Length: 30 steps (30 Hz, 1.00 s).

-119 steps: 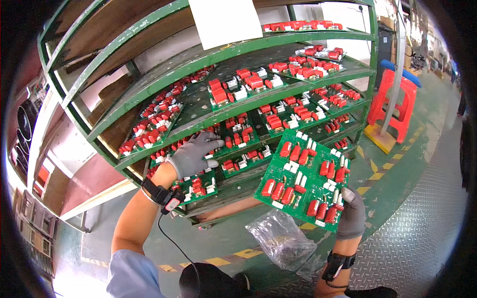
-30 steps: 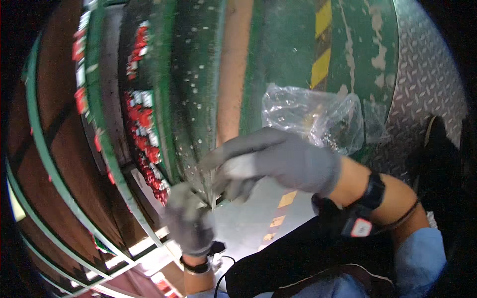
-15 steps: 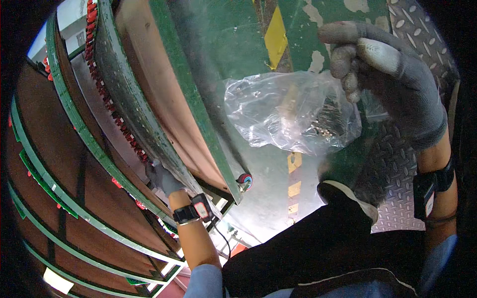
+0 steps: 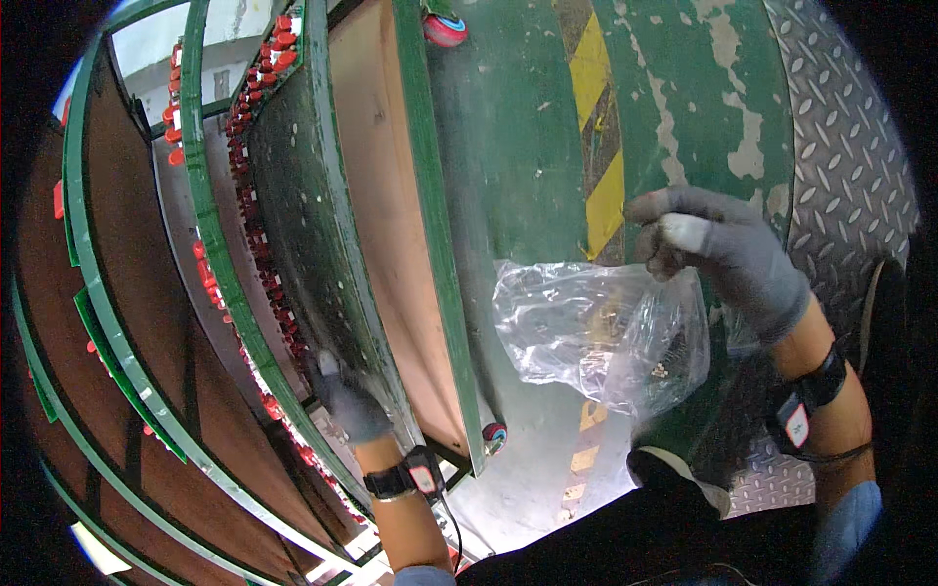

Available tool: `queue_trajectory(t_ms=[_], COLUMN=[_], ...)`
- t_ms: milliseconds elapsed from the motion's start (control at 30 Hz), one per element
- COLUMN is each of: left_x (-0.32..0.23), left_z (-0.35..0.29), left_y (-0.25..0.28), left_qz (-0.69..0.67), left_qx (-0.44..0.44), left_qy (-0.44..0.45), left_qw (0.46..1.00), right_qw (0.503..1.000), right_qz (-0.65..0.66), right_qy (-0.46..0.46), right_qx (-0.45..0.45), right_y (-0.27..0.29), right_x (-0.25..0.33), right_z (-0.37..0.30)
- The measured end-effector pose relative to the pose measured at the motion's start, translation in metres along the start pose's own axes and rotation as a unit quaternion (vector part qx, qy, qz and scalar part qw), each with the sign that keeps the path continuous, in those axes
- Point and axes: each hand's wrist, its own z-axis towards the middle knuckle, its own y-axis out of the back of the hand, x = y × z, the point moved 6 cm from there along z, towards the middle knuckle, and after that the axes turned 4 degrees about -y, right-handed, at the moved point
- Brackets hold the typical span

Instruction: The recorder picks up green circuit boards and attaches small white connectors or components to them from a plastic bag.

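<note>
My right hand (image 4: 728,259), in a grey glove with a whitish thumb, has its fingers curled at the top of a clear plastic bag (image 4: 552,327). The bag hangs from it over the floor, with small metal pieces (image 4: 660,370) at its right side. My left hand (image 4: 354,405), also gloved in grey, reaches between the shelves of a green-framed rack. Closest to it is a long row of small red-topped parts (image 4: 262,239) along a shelf. Most of its fingers are dim or hidden, so their grip does not show.
Several curved-looking brown shelves with green edges (image 4: 122,317) fill the left. The rack's lower board (image 4: 396,210) stands above caster wheels (image 4: 495,437). Yellow-and-black floor tape (image 4: 608,200) crosses the worn green floor. Diamond-pattern metal plate (image 4: 845,146) lies at the right, near my shoe (image 4: 674,469).
The view has shifted, so the rack, bag and both hands appear lower. My right hand still has the bag; my left hand remains among the shelves beside the red-topped row.
</note>
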Motion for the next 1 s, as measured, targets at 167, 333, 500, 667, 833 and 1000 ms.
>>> queue_trajectory(t_ms=[167, 333, 500, 667, 833, 1000], left_x=[-0.053, -0.063, -0.072, -0.081, -0.106, -0.112], left_z=[-0.037, -0.033, -0.031, -0.016, 0.076, 0.134], left_y=[-0.095, -0.109, -0.12, -0.167, -0.233, -0.26], left_qz=[-0.005, -0.019, -0.085, 0.305, 0.304, 0.164], left_qx=[0.125, 0.089, 0.067, 0.054, 0.041, 0.016], left_qy=[-0.137, -0.165, -0.168, -0.211, -0.282, -0.229], left_qw=[0.983, 0.982, 0.98, 0.927, 0.909, 0.959], right_qw=[0.972, 0.959, 0.908, 0.692, 0.589, 0.596], right_qz=[-0.193, -0.214, -0.323, -0.623, -0.709, -0.712], right_qy=[0.102, 0.076, 0.165, 0.245, 0.272, 0.249], right_qx=[-0.088, -0.17, -0.208, -0.27, -0.278, -0.277], right_y=[0.028, 0.053, 0.044, 0.032, 0.038, 0.037], right_x=[-0.012, -0.023, 0.001, 0.058, 0.066, 0.068], right_z=[0.017, 0.023, 0.035, 0.045, 0.056, 0.056])
